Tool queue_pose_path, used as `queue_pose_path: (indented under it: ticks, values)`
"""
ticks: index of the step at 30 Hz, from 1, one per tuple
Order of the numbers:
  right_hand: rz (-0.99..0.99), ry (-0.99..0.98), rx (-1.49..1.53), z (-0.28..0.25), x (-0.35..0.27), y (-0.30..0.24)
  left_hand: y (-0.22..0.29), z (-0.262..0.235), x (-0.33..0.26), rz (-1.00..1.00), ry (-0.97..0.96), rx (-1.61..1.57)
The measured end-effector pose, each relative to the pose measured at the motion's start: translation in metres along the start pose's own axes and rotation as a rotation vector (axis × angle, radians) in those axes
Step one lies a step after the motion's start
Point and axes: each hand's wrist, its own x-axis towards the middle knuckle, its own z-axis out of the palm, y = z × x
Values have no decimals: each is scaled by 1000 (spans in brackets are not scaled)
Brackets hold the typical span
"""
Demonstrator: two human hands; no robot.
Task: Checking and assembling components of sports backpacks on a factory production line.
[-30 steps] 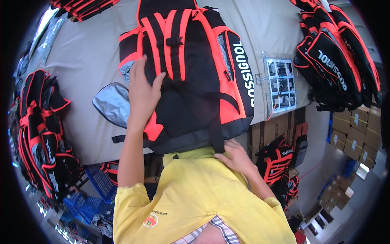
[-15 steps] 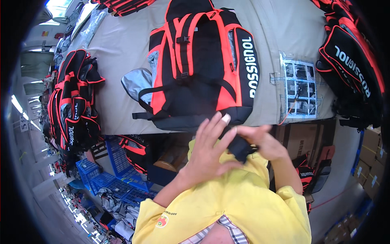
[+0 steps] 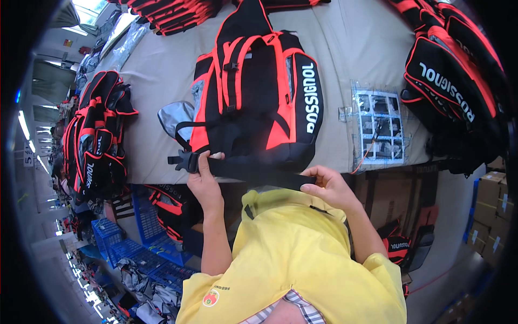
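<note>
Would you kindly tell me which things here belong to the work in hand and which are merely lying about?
In hand:
- black and red backpack on the table
- its black waist strap, held by the left hand and right hand
- strap buckle

Lying about:
- backpack pile at left
- backpack pile at right
- clear plastic sheet
- blue crates

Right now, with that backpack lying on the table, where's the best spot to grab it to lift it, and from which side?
Probably the padded orange shoulder straps on the backpack. They face up and arch off the body, so fingers could slide under from above. The left hand and right hand hold the black waist belt at the near edge; it looks too limp to lift by.
</note>
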Motion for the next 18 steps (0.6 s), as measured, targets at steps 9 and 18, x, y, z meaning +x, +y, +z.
queue_pose_path:
  ticks: [9, 18]
  values:
    - [-553, -25, -353, 53, -48, -108, -34, -65, 64, -202, 34, 284]
    - [-1220, 114, 224, 166, 7, -216, -1, 27, 70, 601, -358, 781]
